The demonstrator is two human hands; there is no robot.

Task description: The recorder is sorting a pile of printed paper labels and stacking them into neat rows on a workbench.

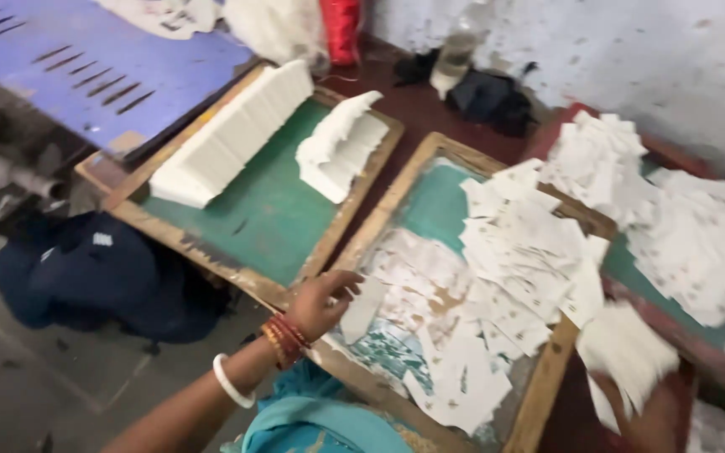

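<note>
My left hand (322,302), with red and white bangles on the wrist, pinches a white paper card (361,309) at the left edge of a wooden-framed screen (379,220). Several loose white cards (513,260) lie spread over that screen. My right hand (641,411) is at the lower right, blurred, closed around a stack of white cards (627,346).
A second wooden frame with a green surface (266,210) holds two neat stacks of white cards (232,134). More cards are heaped on a third frame (681,226) at right. A blue slotted board (86,59) lies top left, dark cloth (86,268) on the floor.
</note>
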